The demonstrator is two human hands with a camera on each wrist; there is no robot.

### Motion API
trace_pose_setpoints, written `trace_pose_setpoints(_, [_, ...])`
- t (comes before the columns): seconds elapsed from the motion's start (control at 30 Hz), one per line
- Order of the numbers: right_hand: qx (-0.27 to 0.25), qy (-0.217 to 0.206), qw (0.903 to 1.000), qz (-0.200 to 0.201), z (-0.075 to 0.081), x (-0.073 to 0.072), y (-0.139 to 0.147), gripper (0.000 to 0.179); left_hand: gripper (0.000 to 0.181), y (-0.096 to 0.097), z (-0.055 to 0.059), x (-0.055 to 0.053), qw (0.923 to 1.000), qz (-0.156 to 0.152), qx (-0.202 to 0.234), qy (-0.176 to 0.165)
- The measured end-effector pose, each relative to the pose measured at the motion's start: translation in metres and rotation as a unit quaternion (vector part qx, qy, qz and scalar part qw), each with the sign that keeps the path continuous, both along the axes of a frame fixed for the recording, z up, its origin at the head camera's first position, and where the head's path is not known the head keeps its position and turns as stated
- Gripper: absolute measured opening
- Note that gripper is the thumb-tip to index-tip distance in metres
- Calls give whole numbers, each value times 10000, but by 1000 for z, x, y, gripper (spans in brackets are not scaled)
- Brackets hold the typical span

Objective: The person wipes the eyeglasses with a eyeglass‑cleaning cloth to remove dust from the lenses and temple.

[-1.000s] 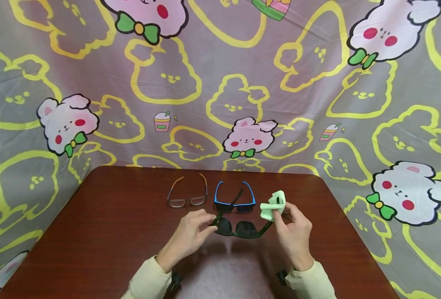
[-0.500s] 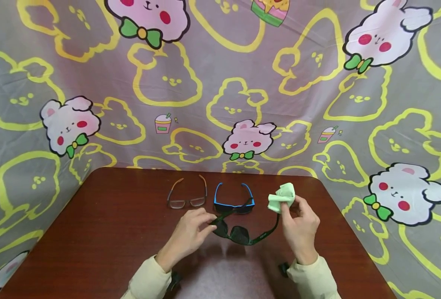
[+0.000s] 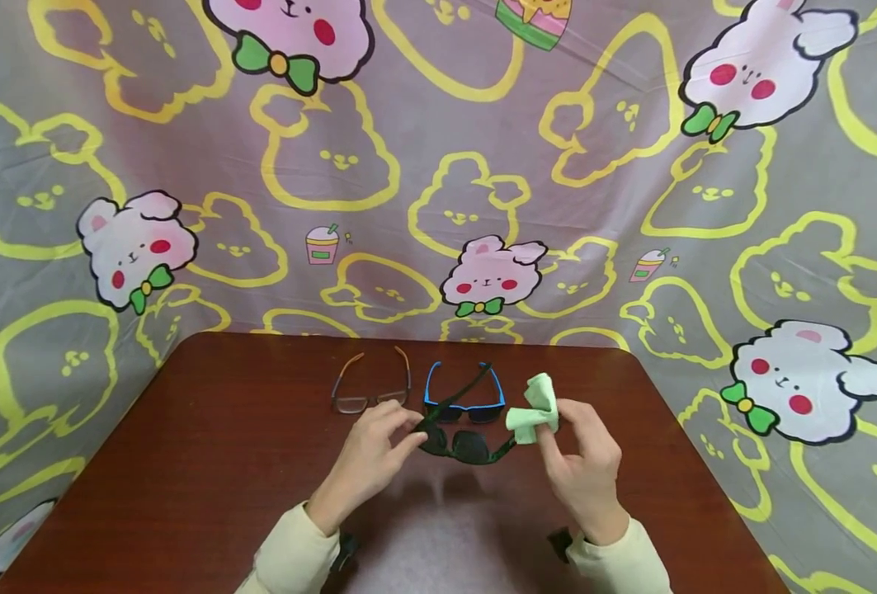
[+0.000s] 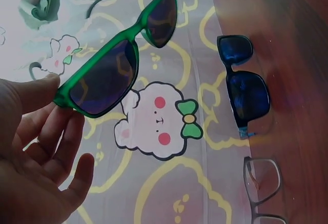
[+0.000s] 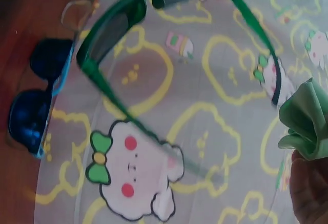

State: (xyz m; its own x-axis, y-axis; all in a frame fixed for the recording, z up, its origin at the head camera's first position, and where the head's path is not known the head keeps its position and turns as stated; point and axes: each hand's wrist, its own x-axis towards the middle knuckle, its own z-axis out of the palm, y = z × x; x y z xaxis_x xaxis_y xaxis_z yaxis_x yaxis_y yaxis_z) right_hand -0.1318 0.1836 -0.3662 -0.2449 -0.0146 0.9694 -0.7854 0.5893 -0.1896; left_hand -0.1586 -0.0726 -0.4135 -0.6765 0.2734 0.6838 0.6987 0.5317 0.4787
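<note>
My left hand [image 3: 370,452] pinches dark green-framed sunglasses [image 3: 471,448] at one front corner, by the hinge, between thumb and fingers. They are raised above the table with both temples unfolded; the left wrist view shows their dark lenses [image 4: 105,78]. My right hand [image 3: 587,462] holds a crumpled light green cloth [image 3: 530,421] between thumb and fingers. From the head, the cloth overlaps the far end of the right temple and hides it. In the right wrist view that temple [image 5: 115,98] blurs toward its tip, with a gap between it and the cloth [image 5: 307,124].
Blue-framed sunglasses [image 3: 486,412] lie on the brown table [image 3: 238,462] behind the held pair, temples unfolded toward the back. Clear-lens glasses [image 3: 352,405] with orange temple tips lie to their left, partly behind my left hand. A patterned cloth backdrop [image 3: 364,289] surrounds the table.
My right hand with the cloth moved right and up, then back left and slightly down. The held sunglasses tilted and swung back, while my left hand keeps its pinch, shifted slightly left.
</note>
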Motion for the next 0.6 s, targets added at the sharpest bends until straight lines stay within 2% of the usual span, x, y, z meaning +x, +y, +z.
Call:
trace_pose_setpoints(0.1, [251, 436, 9979, 406, 2, 2, -14, 29, 17, 3, 1, 0, 10000, -45, -3, 50])
trace_pose_setpoints(0.2, [517, 857, 9924, 715, -2, -2, -25, 23, 16, 6, 4, 0, 10000, -47, -8, 80])
trace_pose_setpoints(0.3, [827, 1043, 9867, 932, -5, -6, -33, 19, 16, 8, 6, 0, 9999, -14, -9, 137])
trace_pose_setpoints(0.43, [1050, 998, 9850, 933, -11, -9, -37, 19, 16, 9, 6, -1, 9997, -17, -36, 247])
trace_pose_setpoints(0.6, [1353, 852, 9848, 674, -19, -11, -41, 21, 16, 9, 8, -1, 9995, -35, -78, 291])
